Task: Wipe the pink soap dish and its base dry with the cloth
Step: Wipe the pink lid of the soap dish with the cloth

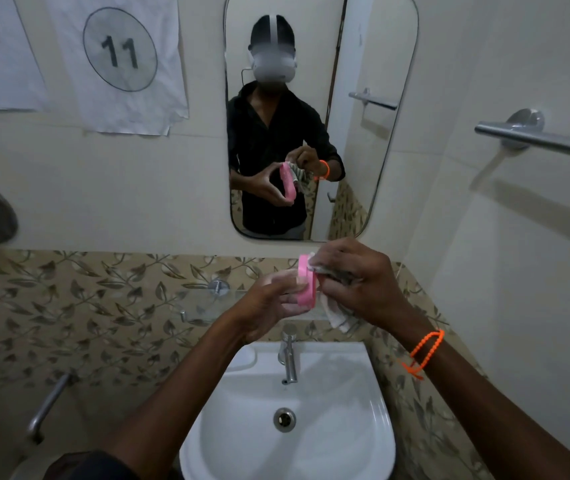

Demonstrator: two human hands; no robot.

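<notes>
My left hand (269, 306) grips the pink soap dish (306, 284) on edge, upright, above the sink. My right hand (356, 282) holds a bunched white and grey cloth (337, 311) pressed against the dish's right face. Part of the cloth hangs below that hand. The mirror (373, 133) reflects both hands, the dish and the cloth. I cannot tell whether the pink piece is the dish or its base.
A white basin (356, 403) with a chrome tap (288, 355) lies below the hands. A glass shelf (203, 303) is fixed to the leaf-patterned tiles behind. A chrome towel bar (540, 138) juts from the right wall. A paper sheet marked 11 (120, 50) hangs at upper left.
</notes>
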